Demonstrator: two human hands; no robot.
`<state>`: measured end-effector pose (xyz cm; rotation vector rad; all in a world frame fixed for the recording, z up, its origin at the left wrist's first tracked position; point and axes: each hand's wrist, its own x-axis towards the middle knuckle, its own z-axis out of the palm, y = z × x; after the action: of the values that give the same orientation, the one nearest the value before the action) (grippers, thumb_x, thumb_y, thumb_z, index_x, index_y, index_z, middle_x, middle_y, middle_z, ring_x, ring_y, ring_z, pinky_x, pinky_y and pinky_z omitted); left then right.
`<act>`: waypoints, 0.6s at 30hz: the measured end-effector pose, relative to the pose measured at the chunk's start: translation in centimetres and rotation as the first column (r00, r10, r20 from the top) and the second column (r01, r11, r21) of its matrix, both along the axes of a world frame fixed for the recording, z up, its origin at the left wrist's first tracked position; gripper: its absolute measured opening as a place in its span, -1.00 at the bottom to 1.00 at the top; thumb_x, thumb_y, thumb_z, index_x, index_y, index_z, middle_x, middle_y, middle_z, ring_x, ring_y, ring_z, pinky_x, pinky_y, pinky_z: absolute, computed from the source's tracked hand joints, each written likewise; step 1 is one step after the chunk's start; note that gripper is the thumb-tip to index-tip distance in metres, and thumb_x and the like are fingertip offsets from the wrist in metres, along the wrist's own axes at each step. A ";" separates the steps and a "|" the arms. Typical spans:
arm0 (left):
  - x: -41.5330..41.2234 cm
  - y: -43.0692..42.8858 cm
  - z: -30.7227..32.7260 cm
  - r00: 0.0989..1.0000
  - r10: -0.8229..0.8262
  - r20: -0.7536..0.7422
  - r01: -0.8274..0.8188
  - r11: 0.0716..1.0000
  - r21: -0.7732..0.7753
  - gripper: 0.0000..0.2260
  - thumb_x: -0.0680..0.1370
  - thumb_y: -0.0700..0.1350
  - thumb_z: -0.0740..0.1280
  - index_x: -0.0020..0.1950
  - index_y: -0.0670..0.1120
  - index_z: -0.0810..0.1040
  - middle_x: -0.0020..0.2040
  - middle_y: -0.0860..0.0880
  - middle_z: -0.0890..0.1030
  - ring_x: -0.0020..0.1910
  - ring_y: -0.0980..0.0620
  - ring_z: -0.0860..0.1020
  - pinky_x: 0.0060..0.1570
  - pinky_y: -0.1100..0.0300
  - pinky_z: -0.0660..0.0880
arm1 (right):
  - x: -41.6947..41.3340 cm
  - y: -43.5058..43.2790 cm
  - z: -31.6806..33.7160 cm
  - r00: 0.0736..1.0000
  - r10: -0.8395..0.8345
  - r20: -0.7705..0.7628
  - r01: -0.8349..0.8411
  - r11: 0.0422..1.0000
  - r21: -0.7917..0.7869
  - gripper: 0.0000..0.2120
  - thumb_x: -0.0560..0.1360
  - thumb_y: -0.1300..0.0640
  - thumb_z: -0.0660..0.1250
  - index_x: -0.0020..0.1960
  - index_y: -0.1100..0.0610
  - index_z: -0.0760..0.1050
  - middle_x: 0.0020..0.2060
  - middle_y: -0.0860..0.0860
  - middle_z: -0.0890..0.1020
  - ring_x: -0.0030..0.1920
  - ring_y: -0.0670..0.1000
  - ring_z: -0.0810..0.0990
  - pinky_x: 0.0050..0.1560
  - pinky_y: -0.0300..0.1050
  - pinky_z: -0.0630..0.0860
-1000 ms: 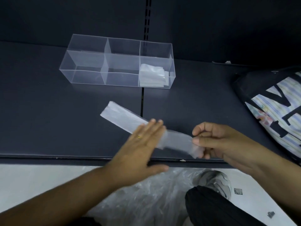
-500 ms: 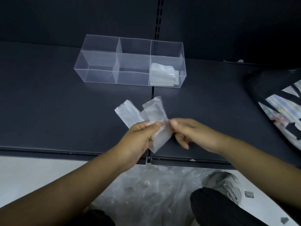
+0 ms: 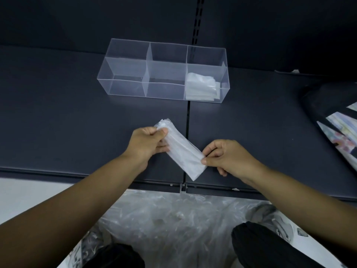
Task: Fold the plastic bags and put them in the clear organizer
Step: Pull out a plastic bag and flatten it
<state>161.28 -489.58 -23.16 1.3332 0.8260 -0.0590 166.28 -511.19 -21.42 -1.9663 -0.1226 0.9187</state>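
A folded strip of translucent plastic bag (image 3: 181, 149) lies slantwise just above the dark shelf (image 3: 77, 122). My left hand (image 3: 147, 145) pinches its upper left end between thumb and fingers. My right hand (image 3: 226, 157) pinches its lower right end. Behind them stands the clear organizer (image 3: 164, 71), with compartments in two rows. Folded white bags (image 3: 201, 87) lie in its front right compartment; the other compartments look empty.
A black bag with a striped print (image 3: 332, 120) lies at the shelf's right edge. Below the shelf's front edge, a heap of loose clear plastic bags (image 3: 166, 221) lies on the floor between my knees (image 3: 270, 246).
The long strip was folded over on itself and is now a shorter doubled strip. Both hands shifted from pressing and folding it to pinching its two ends.
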 end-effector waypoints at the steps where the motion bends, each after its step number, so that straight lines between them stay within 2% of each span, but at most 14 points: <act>1: 0.1 0.1 -0.2 1.000 0.015 0.011 -0.015 0.999 0.031 -0.84 0.54 -0.19 0.38 0.04 -0.27 0.62 -0.15 -0.18 0.61 -0.30 0.03 0.62 -0.32 0.28 0.58 | 0.0 0.1 0.0 1.000 -0.012 -0.004 0.012 1.000 -0.005 -0.86 0.38 0.26 0.49 -0.15 0.16 0.55 -0.37 0.00 0.67 -0.63 -0.10 0.38 -0.59 -0.29 0.32; 3: 0.1 0.4 -0.1 0.995 0.064 0.070 -0.071 0.992 0.104 -0.85 0.55 -0.24 0.36 0.07 -0.27 0.61 -0.15 -0.15 0.63 -0.24 0.00 0.61 -0.30 0.28 0.58 | 0.1 0.2 0.0 1.000 -0.029 -0.011 0.029 0.999 -0.025 -0.86 0.37 0.27 0.50 -0.17 0.15 0.54 -0.39 -0.01 0.66 -0.63 -0.10 0.38 -0.60 -0.29 0.30; 4: -0.1 0.6 0.0 0.990 0.073 0.121 -0.096 0.977 0.191 -0.87 0.55 -0.26 0.35 0.08 -0.23 0.61 -0.11 -0.13 0.65 -0.18 -0.01 0.62 -0.23 0.27 0.59 | 0.2 0.3 0.0 0.999 -0.031 -0.015 0.030 0.999 -0.039 -0.85 0.37 0.27 0.50 -0.18 0.14 0.54 -0.40 -0.02 0.66 -0.63 -0.10 0.38 -0.60 -0.29 0.30; 5: -0.5 0.7 0.3 0.983 0.042 0.178 -0.106 0.924 0.367 -0.85 0.56 -0.27 0.33 0.11 -0.19 0.60 -0.05 -0.09 0.65 -0.11 0.02 0.62 -0.11 0.26 0.58 | 0.2 0.3 0.1 0.999 -0.027 -0.019 0.026 0.998 -0.053 -0.85 0.37 0.27 0.50 -0.19 0.14 0.54 -0.42 -0.02 0.65 -0.63 -0.11 0.38 -0.60 -0.29 0.29; 6: -1.2 0.6 0.7 0.970 -0.050 0.236 -0.101 0.806 0.584 -0.82 0.57 -0.26 0.32 0.15 -0.15 0.59 0.01 -0.04 0.64 -0.03 0.07 0.60 0.03 0.28 0.54 | 0.3 0.4 0.2 0.999 -0.022 -0.023 0.020 0.998 -0.067 -0.85 0.36 0.27 0.51 -0.19 0.13 0.53 -0.44 -0.04 0.64 -0.62 -0.11 0.39 -0.60 -0.29 0.29; 7: -2.0 0.3 1.0 0.939 -0.200 0.280 -0.092 0.639 0.764 -0.80 0.56 -0.25 0.31 0.17 -0.13 0.58 0.06 -0.01 0.61 0.04 0.10 0.56 0.12 0.29 0.47 | 0.4 0.4 0.3 0.999 -0.018 -0.028 0.016 0.997 -0.079 -0.84 0.36 0.26 0.51 -0.20 0.13 0.53 -0.45 -0.05 0.63 -0.62 -0.12 0.39 -0.60 -0.30 0.29; 8: -3.0 -0.5 1.2 0.877 -0.383 0.289 -0.066 0.501 0.863 -0.78 0.55 -0.21 0.30 0.19 -0.13 0.57 0.11 -0.02 0.59 0.09 0.08 0.52 0.18 0.27 0.41 | 0.4 0.5 0.5 0.999 -0.018 -0.035 0.014 0.996 -0.088 -0.84 0.36 0.25 0.51 -0.20 0.12 0.53 -0.46 -0.05 0.62 -0.62 -0.12 0.40 -0.60 -0.30 0.29; 10: -5.0 -3.0 1.0 0.696 -0.701 0.155 0.138 0.342 0.929 -0.64 0.52 -0.02 0.32 0.27 -0.14 0.53 0.23 -0.05 0.55 0.22 0.05 0.45 0.28 0.23 0.33 | 0.4 0.6 0.9 0.998 -0.020 -0.053 0.015 0.995 -0.097 -0.84 0.35 0.25 0.52 -0.21 0.12 0.53 -0.46 -0.03 0.60 -0.61 -0.13 0.39 -0.59 -0.30 0.28; 12: -6.6 -4.8 0.4 0.548 -0.836 -0.021 0.308 0.178 0.935 -0.42 0.48 0.17 0.34 0.38 -0.15 0.45 0.34 -0.06 0.48 0.34 0.04 0.39 0.39 0.25 0.23 | 0.3 0.8 1.5 0.997 -0.017 -0.080 0.008 0.994 -0.108 -0.84 0.36 0.23 0.51 -0.20 0.10 0.53 -0.46 -0.03 0.57 -0.59 -0.14 0.39 -0.56 -0.31 0.29; 13: -7.0 -5.3 -0.1 0.533 -0.843 -0.073 0.329 0.127 0.936 -0.37 0.46 0.18 0.38 0.40 -0.18 0.42 0.35 -0.08 0.47 0.36 0.02 0.40 0.41 0.23 0.22 | 0.2 0.9 1.9 0.995 -0.013 -0.095 0.003 0.994 -0.112 -0.85 0.37 0.23 0.51 -0.19 0.10 0.54 -0.46 -0.04 0.57 -0.57 -0.14 0.40 -0.54 -0.31 0.30; 15: -7.2 -5.3 -0.6 0.595 -0.799 -0.083 0.292 0.119 0.949 -0.40 0.43 0.06 0.49 0.36 -0.21 0.46 0.31 -0.11 0.52 0.30 -0.04 0.49 0.36 0.18 0.32 | -0.2 0.9 2.6 0.991 -0.014 -0.135 0.002 0.996 -0.090 -0.89 0.40 0.22 0.49 -0.14 0.12 0.56 -0.49 -0.06 0.55 -0.55 -0.14 0.41 -0.51 -0.29 0.32; 18: -6.6 -5.0 -0.6 0.653 -0.757 0.021 0.180 0.182 0.967 -0.54 0.34 -0.27 0.56 0.22 -0.22 0.59 0.16 -0.12 0.63 0.10 -0.07 0.62 0.14 0.12 0.53 | -0.6 0.7 3.9 0.982 -0.005 -0.188 0.005 1.000 0.001 -0.90 0.44 0.22 0.43 -0.04 0.15 0.60 -0.46 -0.07 0.60 -0.53 -0.14 0.46 -0.51 -0.31 0.35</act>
<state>154.64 -494.59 -23.73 2.5651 -0.2586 0.3057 165.68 -510.53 -17.54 -1.8667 -0.0102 1.0953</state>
